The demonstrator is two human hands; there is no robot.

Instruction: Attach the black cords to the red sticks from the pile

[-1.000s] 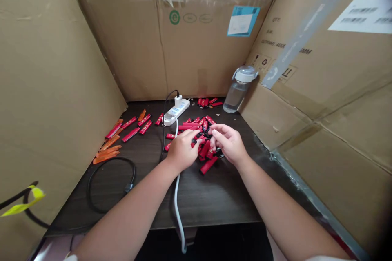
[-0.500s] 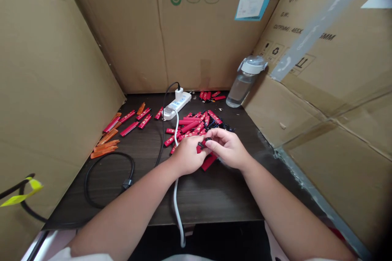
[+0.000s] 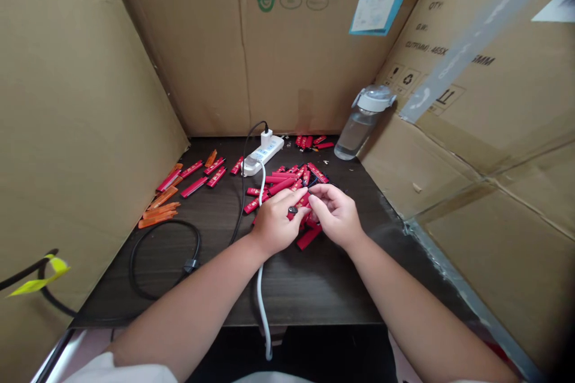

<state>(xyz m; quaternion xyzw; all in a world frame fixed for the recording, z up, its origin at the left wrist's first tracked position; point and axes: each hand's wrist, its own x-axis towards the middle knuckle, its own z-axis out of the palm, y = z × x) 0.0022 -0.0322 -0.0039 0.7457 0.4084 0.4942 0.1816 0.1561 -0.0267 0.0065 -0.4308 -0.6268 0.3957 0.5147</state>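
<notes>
My left hand (image 3: 277,224) is closed round a small red piece with a black end (image 3: 291,211), which pokes out between the fingers. Fingertips of my right hand (image 3: 338,215) meet those of the left in a pinch; whatever lies between them is hidden. Both hands are over the near side of a heap of flat red pieces (image 3: 279,179), several with gold print. Dark, thin parts show at the heap's right side. One plain red piece (image 3: 309,238) sticks out below my hands.
A white power strip (image 3: 269,152) with a plugged-in adapter stands behind the heap; its white cable (image 3: 259,287) runs towards me. Orange pieces (image 3: 159,215) and more red pieces (image 3: 194,187) lie left. A water bottle (image 3: 359,131) stands back right. Cardboard walls (image 3: 305,72) enclose the table.
My left index finger has stretched out towards the right hand's fingertips. The black end now shows lower, between the left fingers. The whole view has shifted slightly.
</notes>
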